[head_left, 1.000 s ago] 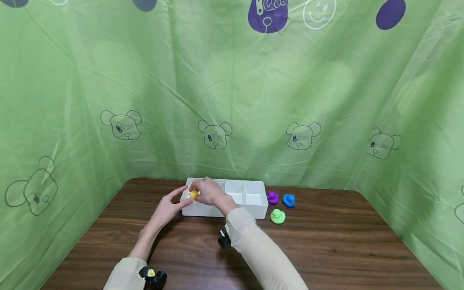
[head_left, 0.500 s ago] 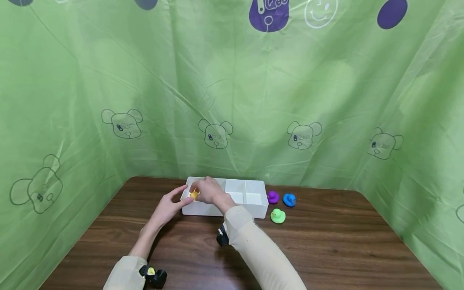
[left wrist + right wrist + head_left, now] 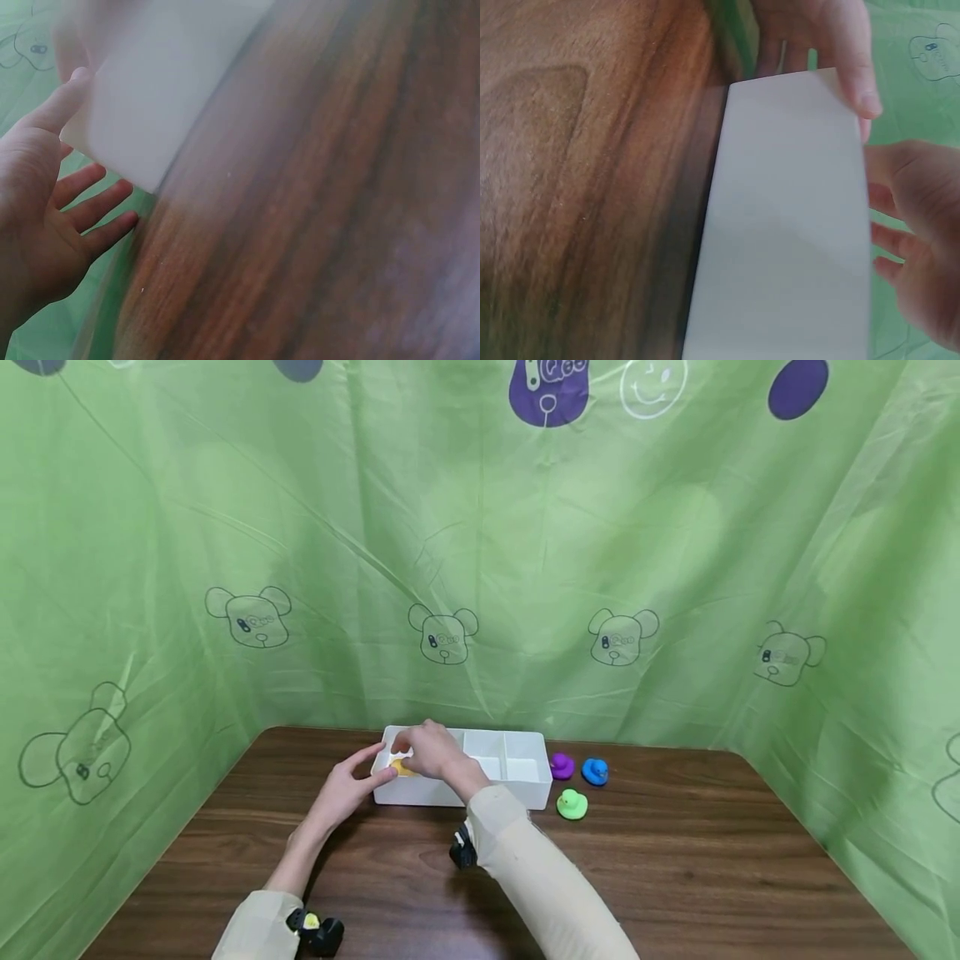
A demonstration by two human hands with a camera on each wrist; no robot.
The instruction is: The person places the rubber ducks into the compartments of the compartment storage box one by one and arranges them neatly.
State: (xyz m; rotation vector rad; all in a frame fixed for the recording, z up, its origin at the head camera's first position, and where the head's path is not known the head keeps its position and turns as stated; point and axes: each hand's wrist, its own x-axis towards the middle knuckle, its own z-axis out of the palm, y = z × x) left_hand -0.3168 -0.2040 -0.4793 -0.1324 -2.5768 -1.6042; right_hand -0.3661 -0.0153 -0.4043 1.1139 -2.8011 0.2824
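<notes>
A white divided box (image 3: 461,793) stands at the table's back edge. Over its leftmost compartment, the right hand (image 3: 435,753) bends its fingers down to a yellow toy (image 3: 402,768) and grips it; the fingertips are partly hidden. At the box's left end the left hand (image 3: 343,792) is spread, thumb at the front rim and index finger at the left rim. The left wrist view shows the left hand (image 3: 45,202) with its other fingers loosely extended beside the box end (image 3: 142,97). Behind the box wall (image 3: 787,217), the right hand (image 3: 930,232) shows in the right wrist view.
Right of the box sit a purple duck (image 3: 562,767), a blue duck (image 3: 595,772) and, nearer the front, a green duck (image 3: 572,805). The box's right compartments (image 3: 522,770) hold nothing visible. A green curtain (image 3: 510,543) hangs behind the wooden table (image 3: 675,860).
The yellow toy sits slightly lower, and less of it shows between the hands. Both hands have stayed nearly in place; the ducks have not moved on the table.
</notes>
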